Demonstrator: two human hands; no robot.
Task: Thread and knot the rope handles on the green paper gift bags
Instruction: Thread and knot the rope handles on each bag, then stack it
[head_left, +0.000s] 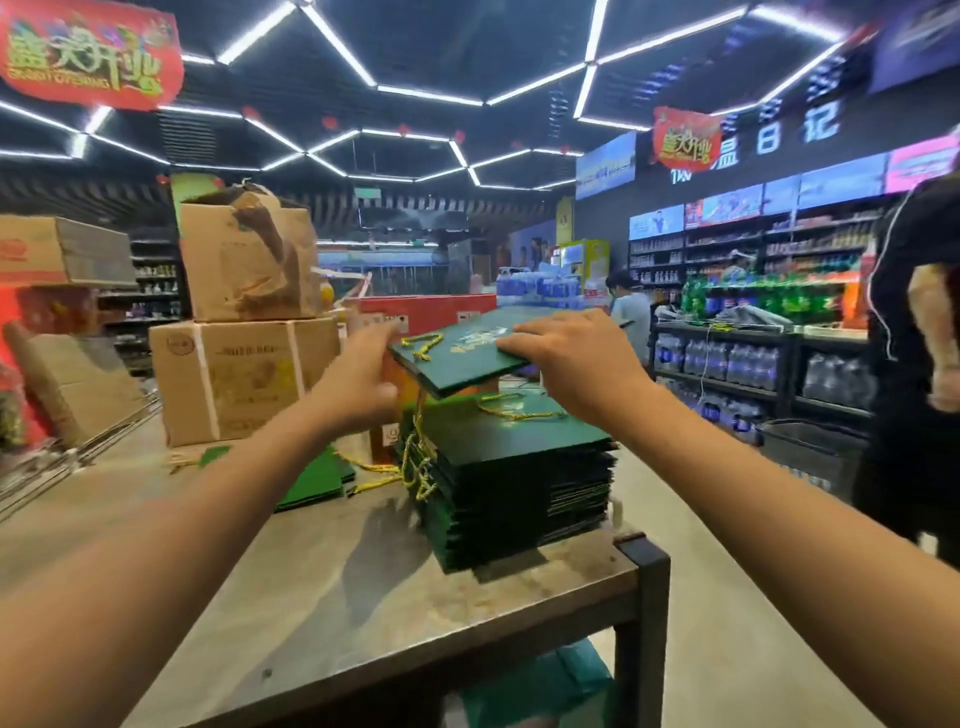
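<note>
Step in hand: judged to be stacking; one flat dark green paper gift bag (478, 353), its yellow-green twisted rope handle (423, 345) already fitted, is held level in the air
Left hand (358, 379): fingers curled round the bag's left edge, thumb on top, gripping it; the rope handle lies just right of the thumb
Right hand (566, 358): fingers (524, 343) spread and pressed flat on the bag's top face, apparently steadying it; whether the thumb hooks under the near edge cannot be told
Task's thing: the held bag hovers directly below the right palm's reach, above and apart from the tall stack of folded dark green bags (514, 478), whose rope handles hang down its left side
Support: the stack stands on a worn grey metal-framed table (363, 597)
Unfinished stock: brighter green flat sheets (311, 478) with loose cord lie left of the stack, beyond the left forearm
Next move calls for: lowering the bag squarely onto the stack, edges aligned, rope handle to the left, then releasing both hands
Risk: the high stack may slide if loaded off-centre
</note>
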